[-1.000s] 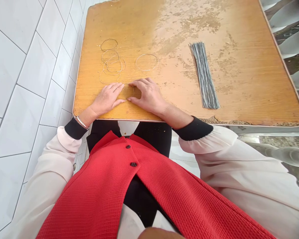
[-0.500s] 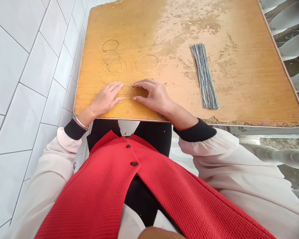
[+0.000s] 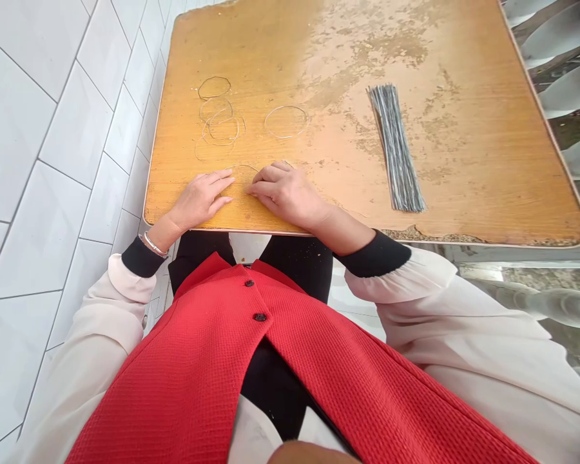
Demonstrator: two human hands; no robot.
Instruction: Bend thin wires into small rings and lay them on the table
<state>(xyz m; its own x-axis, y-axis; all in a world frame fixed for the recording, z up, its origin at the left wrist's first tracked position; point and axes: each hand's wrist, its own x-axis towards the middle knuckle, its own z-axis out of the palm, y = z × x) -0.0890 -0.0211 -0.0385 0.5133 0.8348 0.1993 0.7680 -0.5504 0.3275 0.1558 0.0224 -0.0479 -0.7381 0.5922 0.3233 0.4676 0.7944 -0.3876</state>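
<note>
Both hands are palm-down on the tabletop (image 3: 319, 64), close to its near edge. Left hand (image 3: 198, 201): fingers long and slightly spread, tips close to the wire. Right hand (image 3: 287, 196): fingers curled, lying over the wire. Can't tell if it's pinching.

Thin silvery wire loop (image 3: 245, 168) sits between the hands. Only its top arc shows; the rest is hidden by the fingers.

Tabletop is orange wood-grain laminate with rounded corners, worn pale and blotchy in patches, and chipped along the near edge on the right.

Beyond the hands, left of centre: a cluster of thin wire rings (image 3: 218, 116), some overlapping, one darker (image 3: 214, 87) at the far end. A single wire ring (image 3: 286, 122) lies apart to the right. Further right, a bundle of straight grey wires (image 3: 396, 148) lies parallel, slightly fanned at the near end.

Silver bangle (image 3: 153, 245) on left wrist. Black ribbed cuffs, pale sleeves, red waffle-knit vest (image 3: 188, 380). White glossy floor tiles (image 3: 77, 129) at left.
</note>
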